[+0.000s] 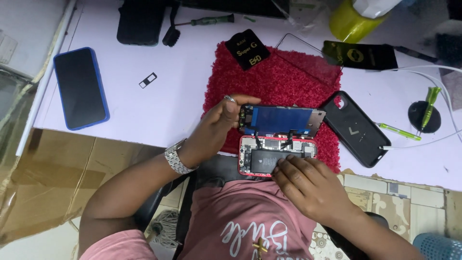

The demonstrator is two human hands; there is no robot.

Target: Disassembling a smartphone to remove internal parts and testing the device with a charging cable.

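I keep my left hand (pixel 216 127) gripped on the edge of the lifted glass display panel with its blue metal backing (pixel 281 120), propped upright so the thin flex cables stay slack. My right hand (pixel 308 185), fingers loosely curled and holding nothing, presses the opened red phone chassis (pixel 276 156) on the shaggy red mat (pixel 284 77) at the pale surface's (pixel 163 106) near edge. Judgement: keep the hinge angle steady.

Shirt (pixel 250 216): pink, short-sleeved, white script lettering.
Left wrist: silver metal link watch (pixel 176 157).
Left hand (pixel 216 127): silver ring (pixel 229 98).
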